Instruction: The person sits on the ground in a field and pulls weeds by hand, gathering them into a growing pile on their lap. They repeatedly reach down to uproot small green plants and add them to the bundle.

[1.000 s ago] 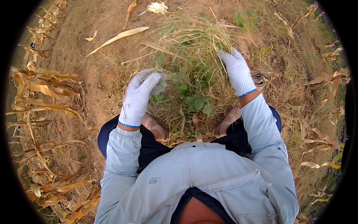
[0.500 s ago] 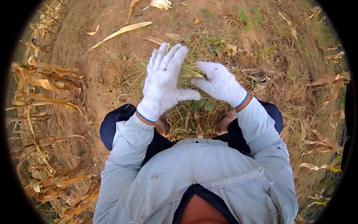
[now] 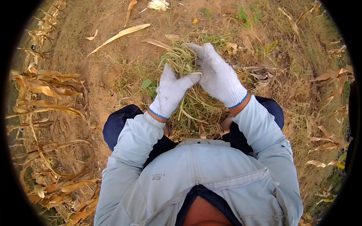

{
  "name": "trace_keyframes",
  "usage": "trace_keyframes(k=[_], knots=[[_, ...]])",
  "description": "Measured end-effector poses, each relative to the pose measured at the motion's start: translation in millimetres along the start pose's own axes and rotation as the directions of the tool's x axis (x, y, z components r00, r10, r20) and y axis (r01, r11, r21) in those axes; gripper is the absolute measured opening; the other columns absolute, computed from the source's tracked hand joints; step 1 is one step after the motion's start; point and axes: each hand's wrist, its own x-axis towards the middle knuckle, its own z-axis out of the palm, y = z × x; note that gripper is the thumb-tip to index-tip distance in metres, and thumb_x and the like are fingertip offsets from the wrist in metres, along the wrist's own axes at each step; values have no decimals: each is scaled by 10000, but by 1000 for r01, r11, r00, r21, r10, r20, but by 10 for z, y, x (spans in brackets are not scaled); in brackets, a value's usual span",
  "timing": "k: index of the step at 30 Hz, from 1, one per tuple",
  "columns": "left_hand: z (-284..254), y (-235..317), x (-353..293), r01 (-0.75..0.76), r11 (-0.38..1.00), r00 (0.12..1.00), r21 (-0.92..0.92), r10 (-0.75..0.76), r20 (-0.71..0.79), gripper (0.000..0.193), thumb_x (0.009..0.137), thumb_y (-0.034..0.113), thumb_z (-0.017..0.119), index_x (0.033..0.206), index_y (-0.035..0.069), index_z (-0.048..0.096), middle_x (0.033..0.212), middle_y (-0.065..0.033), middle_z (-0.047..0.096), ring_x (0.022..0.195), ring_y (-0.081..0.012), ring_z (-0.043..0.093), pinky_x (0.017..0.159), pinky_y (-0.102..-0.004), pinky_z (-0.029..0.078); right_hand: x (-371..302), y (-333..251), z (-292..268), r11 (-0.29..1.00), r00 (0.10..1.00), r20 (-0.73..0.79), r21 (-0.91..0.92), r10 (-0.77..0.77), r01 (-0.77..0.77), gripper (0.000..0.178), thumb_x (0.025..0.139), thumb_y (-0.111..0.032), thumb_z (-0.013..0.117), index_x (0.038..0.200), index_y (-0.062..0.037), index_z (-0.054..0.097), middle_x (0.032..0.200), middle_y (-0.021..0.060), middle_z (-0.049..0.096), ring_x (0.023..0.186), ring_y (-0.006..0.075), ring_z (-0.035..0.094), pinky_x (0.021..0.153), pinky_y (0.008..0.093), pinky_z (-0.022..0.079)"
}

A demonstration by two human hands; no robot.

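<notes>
A twisted bundle of dry green-yellow grass [image 3: 182, 60] is between my two hands, above the ground in front of my feet. My left hand [image 3: 171, 90], in a white knit glove with a blue cuff edge, cups the bundle from the left, its thumb pointing right across the near side. On the right, my gloved right hand [image 3: 219, 77] presses round the bundle's other side, with its fingertips at the far end; its palm side looks greyish. The bundle hides some of the fingers. Below the hands lies a loose heap of cut grass [image 3: 196, 109] between my shoes.
Rows of dry corn stalks [image 3: 49, 90] line the left side, with more dry leaves [image 3: 332, 77] at the right edge. Ahead on the brown soil lie a long dry corn leaf [image 3: 120, 37] and a pale husk [image 3: 158, 5]. Small green weeds [image 3: 247, 16] grow farther off.
My left hand has turned from spread flat, back up, to cupping the grass from the left. My right hand has turned over the bundle, and the strands are now bunched and bent.
</notes>
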Motion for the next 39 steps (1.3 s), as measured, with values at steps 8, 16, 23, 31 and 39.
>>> trace_keyframes(k=[8,16,23,31,39], knots=[[-481,78,112,-161,941,926,-299,39,-376,306,913,122,770,1184,33,658,1086,-82,733,967,-185,689,848,-343,570,-8,-211,-485,950,979,-126,-286,-163,122,604,987,-328,696,1458,8,523,1395,163,636,1295,217,602,1102,349,463],[-628,473,-3,-95,781,971,-618,-63,-229,377,1034,295,603,1213,-30,668,1263,-245,691,1143,-383,685,978,-542,589,-142,374,-71,657,959,282,-727,20,200,1114,822,-496,828,1617,10,234,1587,296,392,1471,400,415,1223,399,354],[-558,418,-52,-74,790,983,-608,-46,-179,412,1033,326,608,1230,-31,672,1195,-203,728,1042,-328,715,932,-498,597,-126,900,13,479,991,130,-868,-37,132,608,888,-389,769,1365,-64,579,1231,189,682,1124,378,669,967,442,551],[-779,574,-28,-206,929,808,-307,-16,-589,367,983,246,715,1224,-26,665,1157,-149,712,1059,-268,699,968,-422,576,175,-24,-403,104,793,132,-966,-595,239,378,837,-160,718,1210,-107,685,1096,121,707,1064,337,666,922,461,527],[-835,525,-53,-159,986,929,-54,131,-347,440,1006,90,634,1410,-53,541,1373,-178,603,1259,-285,616,1114,-453,497,80,-541,-1322,101,411,-192,-967,-891,-234,351,870,-116,690,1219,-91,662,1135,138,707,1062,325,681,935,446,534]])
